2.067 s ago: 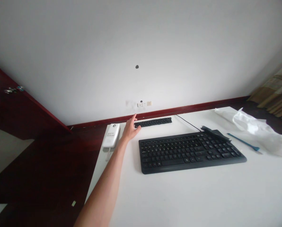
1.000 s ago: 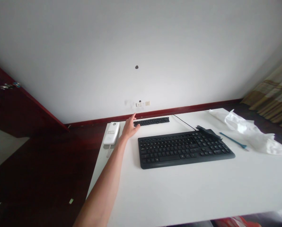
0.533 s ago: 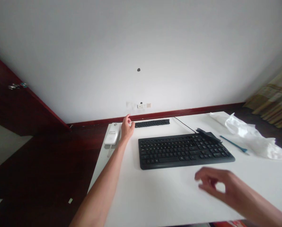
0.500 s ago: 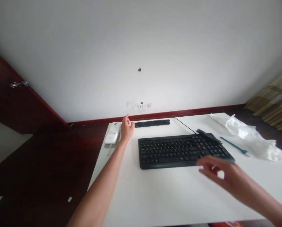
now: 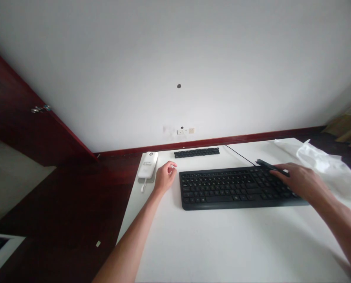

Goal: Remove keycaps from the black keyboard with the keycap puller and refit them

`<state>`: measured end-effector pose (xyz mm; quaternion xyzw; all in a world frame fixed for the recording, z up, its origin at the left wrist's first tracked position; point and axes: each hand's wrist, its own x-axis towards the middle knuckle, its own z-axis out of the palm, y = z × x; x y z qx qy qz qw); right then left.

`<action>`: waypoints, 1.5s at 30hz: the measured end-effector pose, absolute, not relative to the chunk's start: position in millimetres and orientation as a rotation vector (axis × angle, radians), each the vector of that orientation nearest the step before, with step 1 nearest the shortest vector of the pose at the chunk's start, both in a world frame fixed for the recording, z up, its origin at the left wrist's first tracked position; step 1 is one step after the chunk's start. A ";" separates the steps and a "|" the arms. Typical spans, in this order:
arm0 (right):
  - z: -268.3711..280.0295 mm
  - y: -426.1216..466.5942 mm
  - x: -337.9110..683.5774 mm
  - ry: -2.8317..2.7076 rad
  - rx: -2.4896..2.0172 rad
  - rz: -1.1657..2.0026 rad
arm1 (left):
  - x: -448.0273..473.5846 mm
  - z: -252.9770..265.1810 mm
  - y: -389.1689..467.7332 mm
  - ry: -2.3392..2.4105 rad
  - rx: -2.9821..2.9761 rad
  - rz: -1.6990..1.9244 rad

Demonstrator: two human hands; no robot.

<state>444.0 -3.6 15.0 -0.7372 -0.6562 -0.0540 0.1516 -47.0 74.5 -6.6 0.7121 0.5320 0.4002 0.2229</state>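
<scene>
Smooth white worktop point(image 5: 222, 243) stands before a plain wall point(image 5: 119, 78). The right hand point(image 5: 302, 179) pinches a thin black strip point(image 5: 265, 164) over the right end of the plastic keyboard point(image 5: 219, 188), covering part of it. The left hand point(image 5: 164, 177), curled but half spread, is near a rounded white device point(image 5: 148, 166). Crumpled white sheeting point(image 5: 322, 161) at right runs out of my view.

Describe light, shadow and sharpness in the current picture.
In the head view, the wall dims toward the top; same head view, a soft shadow lies on the table beside the right arm; also head view, lettering on the keyboard is too small to read.
</scene>
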 end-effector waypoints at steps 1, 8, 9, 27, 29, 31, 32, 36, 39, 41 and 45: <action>20.7 -2.9 440.6 -1.884 -2.114 -0.180 | -46.6 -6.2 75.1 1.447 1.969 1.090; 88.7 17.3 343.4 -1.549 -1.644 0.154 | -45.2 -2.2 74.4 1.362 2.029 0.980; 93.1 22.7 321.9 -1.550 -1.523 0.326 | -45.3 -1.2 73.5 1.351 2.039 0.960; 37.0 11.8 206.3 -1.628 -1.054 0.806 | -43.4 16.0 53.6 1.129 2.034 0.758; 37.6 10.6 202.8 -1.611 -1.023 0.832 | -39.4 18.3 49.7 1.145 2.042 0.752; 38.3 9.1 198.6 -1.558 -0.969 0.892 | -35.7 19.0 47.1 1.134 2.023 0.758; 38.8 8.5 196.9 -1.523 -0.940 0.930 | -34.3 19.0 46.4 1.118 2.008 0.765; 40.5 7.6 194.0 -1.394 -0.878 1.087 | -32.3 20.0 45.1 1.081 1.972 0.777; 38.7 8.0 194.5 -1.317 -0.866 1.165 | -32.9 21.2 45.2 1.073 1.970 0.767; 35.7 8.1 194.3 -1.267 -0.845 1.204 | -32.8 20.6 45.6 1.055 1.952 0.774; 28.0 8.4 192.2 -1.199 -0.816 1.258 | -31.1 16.3 46.4 0.979 1.841 0.819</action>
